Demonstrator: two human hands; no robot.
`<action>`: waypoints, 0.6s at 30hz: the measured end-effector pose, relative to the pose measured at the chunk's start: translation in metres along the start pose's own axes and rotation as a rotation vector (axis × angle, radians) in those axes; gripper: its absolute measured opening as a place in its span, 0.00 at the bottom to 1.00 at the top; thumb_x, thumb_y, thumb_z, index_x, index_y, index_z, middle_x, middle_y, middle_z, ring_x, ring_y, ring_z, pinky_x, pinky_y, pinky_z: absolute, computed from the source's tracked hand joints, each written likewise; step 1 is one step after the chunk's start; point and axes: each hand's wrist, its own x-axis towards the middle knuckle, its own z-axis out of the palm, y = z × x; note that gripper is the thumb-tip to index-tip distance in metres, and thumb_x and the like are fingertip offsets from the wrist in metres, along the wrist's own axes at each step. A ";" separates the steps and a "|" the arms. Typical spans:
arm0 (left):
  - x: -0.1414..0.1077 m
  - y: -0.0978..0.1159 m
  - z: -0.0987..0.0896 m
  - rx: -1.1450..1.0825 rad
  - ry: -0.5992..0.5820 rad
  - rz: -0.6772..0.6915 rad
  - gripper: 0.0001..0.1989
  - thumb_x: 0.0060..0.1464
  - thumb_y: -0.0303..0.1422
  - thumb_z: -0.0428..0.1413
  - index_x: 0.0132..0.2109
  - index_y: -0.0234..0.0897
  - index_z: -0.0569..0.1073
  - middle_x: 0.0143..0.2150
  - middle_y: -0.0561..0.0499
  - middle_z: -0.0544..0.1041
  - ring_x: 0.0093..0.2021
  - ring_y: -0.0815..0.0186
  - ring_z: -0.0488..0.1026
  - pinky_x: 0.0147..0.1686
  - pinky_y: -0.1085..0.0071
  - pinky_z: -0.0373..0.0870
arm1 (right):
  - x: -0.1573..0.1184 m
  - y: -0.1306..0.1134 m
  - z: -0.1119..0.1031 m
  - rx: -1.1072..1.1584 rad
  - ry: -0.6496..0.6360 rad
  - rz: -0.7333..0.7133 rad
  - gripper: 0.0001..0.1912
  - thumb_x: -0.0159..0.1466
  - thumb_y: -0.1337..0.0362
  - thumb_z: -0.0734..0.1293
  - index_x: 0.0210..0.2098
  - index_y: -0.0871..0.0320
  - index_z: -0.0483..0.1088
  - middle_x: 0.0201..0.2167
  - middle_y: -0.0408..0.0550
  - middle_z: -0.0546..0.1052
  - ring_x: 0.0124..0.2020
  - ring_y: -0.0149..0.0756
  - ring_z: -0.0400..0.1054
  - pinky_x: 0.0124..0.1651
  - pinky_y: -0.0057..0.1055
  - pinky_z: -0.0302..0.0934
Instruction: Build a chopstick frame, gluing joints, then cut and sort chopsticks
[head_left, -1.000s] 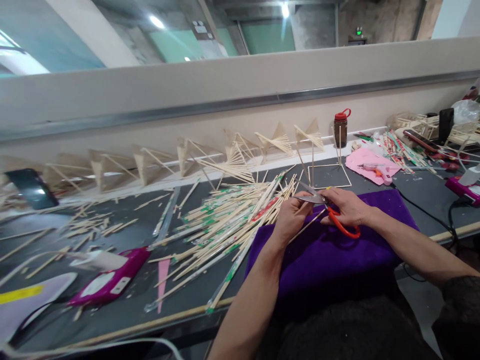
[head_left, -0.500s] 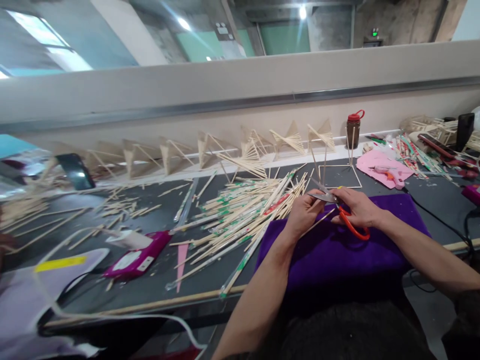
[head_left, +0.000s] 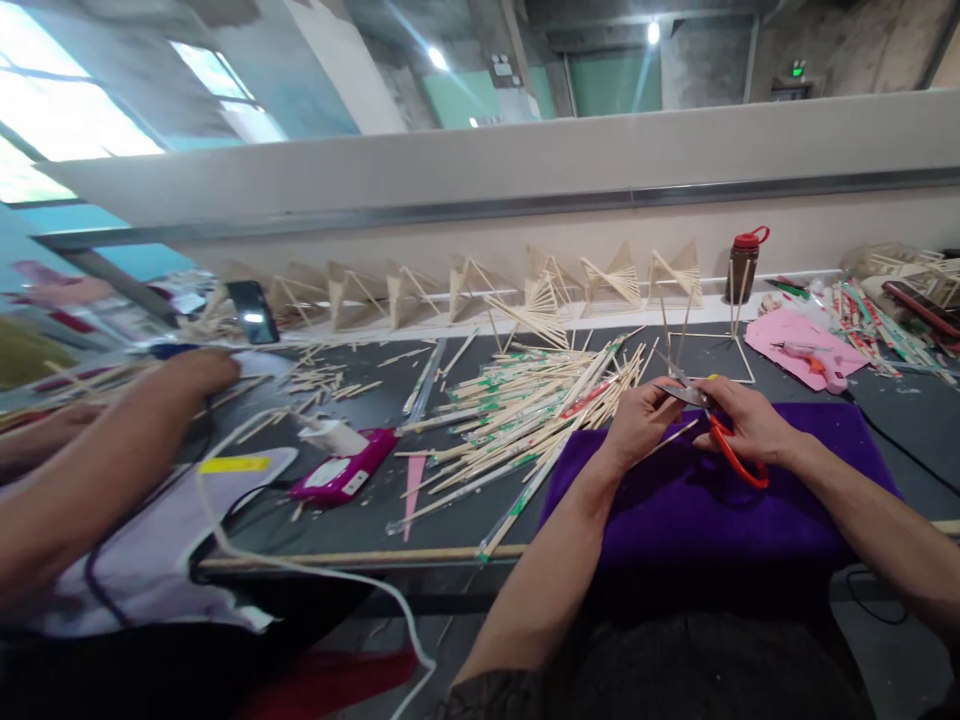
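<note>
Over a purple cloth my two hands work close together. My right hand is closed around orange-handled scissors, whose metal blades point left toward my other hand. My left hand is pinched beside the blades, with a thin wooden stick running out beneath its fingers. The stick's near end is hidden by that hand. Just beyond stands a square stick frame with upright sticks. A large pile of wooden sticks, some in clear wrappers, lies to the left.
A row of twisted stick models lines the wall. Beyond the cloth are a red-lidded bottle and a glue gun on pink paper. At left are a magenta power strip, a white cable and a co-worker's arm.
The view has swung left, so everything sits further right in it. A co-worker's arms now show at the left. My hands keep nearly the same pose around the scissors.
</note>
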 end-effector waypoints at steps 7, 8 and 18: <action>-0.002 0.005 0.002 -0.045 0.028 0.014 0.13 0.52 0.41 0.60 0.30 0.36 0.73 0.23 0.54 0.71 0.24 0.72 0.65 0.27 0.74 0.62 | 0.002 -0.004 -0.002 -0.020 0.047 -0.017 0.34 0.56 0.50 0.72 0.58 0.55 0.64 0.45 0.53 0.72 0.43 0.45 0.68 0.45 0.42 0.63; -0.002 0.005 0.002 -0.046 0.042 0.018 0.12 0.52 0.41 0.60 0.30 0.36 0.73 0.22 0.55 0.70 0.23 0.72 0.65 0.26 0.74 0.61 | 0.002 -0.005 -0.003 -0.020 0.058 -0.020 0.33 0.55 0.51 0.72 0.57 0.55 0.64 0.44 0.53 0.72 0.42 0.44 0.68 0.45 0.41 0.63; 0.009 0.012 -0.020 -0.380 0.414 -0.029 0.20 0.44 0.49 0.65 0.34 0.38 0.74 0.20 0.58 0.68 0.16 0.76 0.56 0.15 0.77 0.49 | 0.004 0.002 -0.007 -0.028 0.094 0.032 0.30 0.55 0.53 0.70 0.55 0.54 0.64 0.43 0.52 0.72 0.41 0.44 0.68 0.44 0.41 0.63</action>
